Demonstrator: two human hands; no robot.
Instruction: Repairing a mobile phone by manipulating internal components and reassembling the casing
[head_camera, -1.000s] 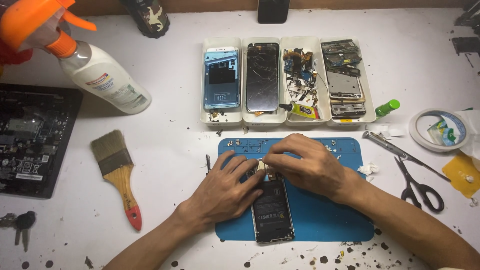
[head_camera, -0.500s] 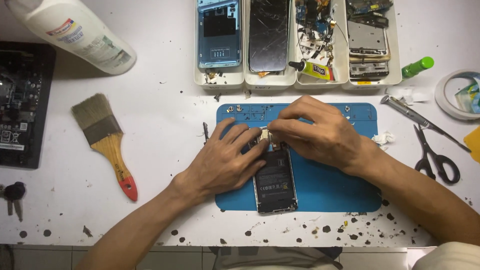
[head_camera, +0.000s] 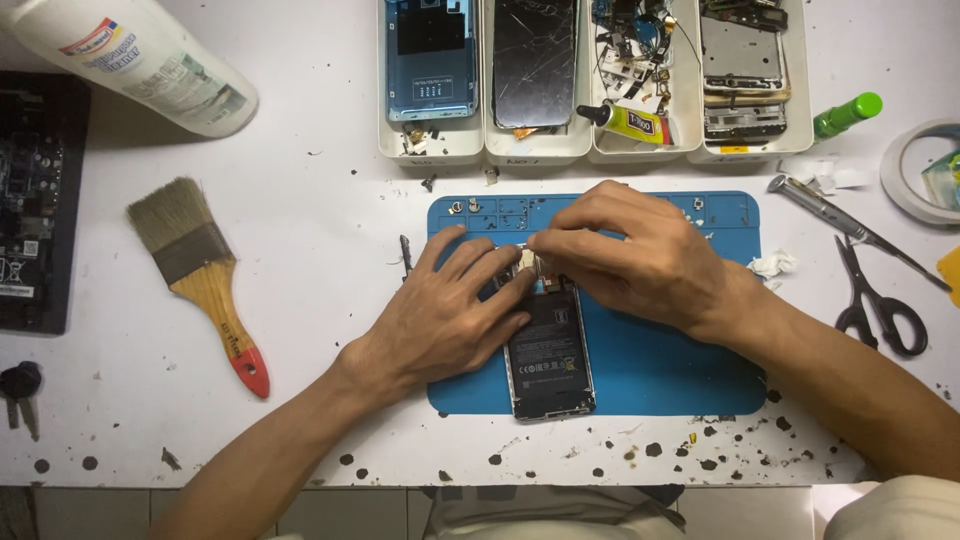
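An opened smartphone (head_camera: 548, 355) lies back-side up on a blue work mat (head_camera: 660, 365), its black battery showing. My left hand (head_camera: 440, 315) rests flat on the phone's left side and holds it down, fingers spread toward its top end. My right hand (head_camera: 630, 255) is over the phone's top end, fingertips pinched together on a small part there; the part itself is too small to make out. Both hands hide the upper part of the phone.
White trays (head_camera: 535, 150) at the back hold a blue phone shell, a cracked screen, loose parts and frames. A paintbrush (head_camera: 200, 270) lies to the left, a spray bottle (head_camera: 140, 60) at the back left, scissors (head_camera: 880, 300) and tweezers (head_camera: 850, 230) to the right.
The view has shifted down and closer to the mat. Both hands stay on the phone, with the right fingertips still pinching at its top end.
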